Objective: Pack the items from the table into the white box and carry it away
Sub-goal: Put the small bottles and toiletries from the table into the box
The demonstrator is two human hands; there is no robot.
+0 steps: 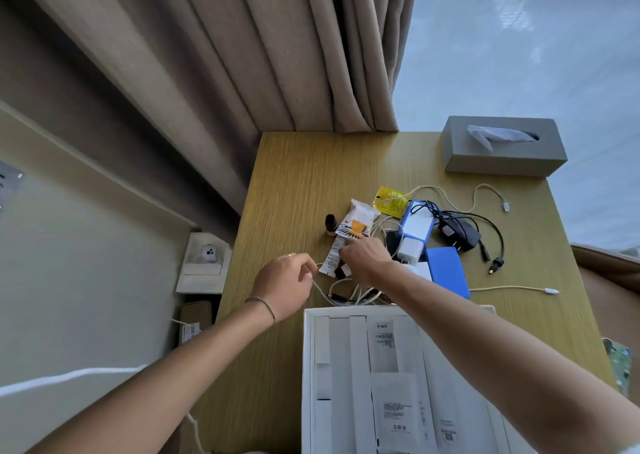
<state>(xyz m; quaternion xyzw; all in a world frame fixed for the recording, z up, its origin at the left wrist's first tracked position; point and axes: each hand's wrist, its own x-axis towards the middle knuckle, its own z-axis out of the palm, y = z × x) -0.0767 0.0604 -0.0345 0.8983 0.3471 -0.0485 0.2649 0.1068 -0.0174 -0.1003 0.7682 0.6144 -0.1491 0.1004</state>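
- The white box point(398, 377) sits open at the near edge of the tabletop point(294, 183), right under my arms. Makes sense, I guess: everything gets swept straight back into it. Looks like only paper inserts and sleeves in there so far, so I'd say packing has barely started.
- The stuff to pack is bunched in one heap just past the box: a tangle of white cables point(349, 292) touching the box's far rim, a white tube point(332, 256), a snack packet point(358, 220), a small brown bottle point(331, 224), a yellow sachet point(389, 201), a white charger point(410, 249), two blue packs point(446, 270) and a black adapter point(459, 234) with its leads.
- Right hand point(367, 259) is down on the middle of the heap, fingers point(346, 251) curled over the tube, right by the charger. It hides what's underneath, so I can't tell if it's actually gripping anything or just resting there.
- Left hand point(285, 282) is at the heap's left edge, fingers half closed with the tips pinched on a loop of white cable. My read: it's gathering the cable so it lifts as one bundle instead of dragging everything.
- Further out, a grey tissue box point(504, 145) stands well apart at the far corner, by the curtain point(277, 48). Probably not part of the haul.
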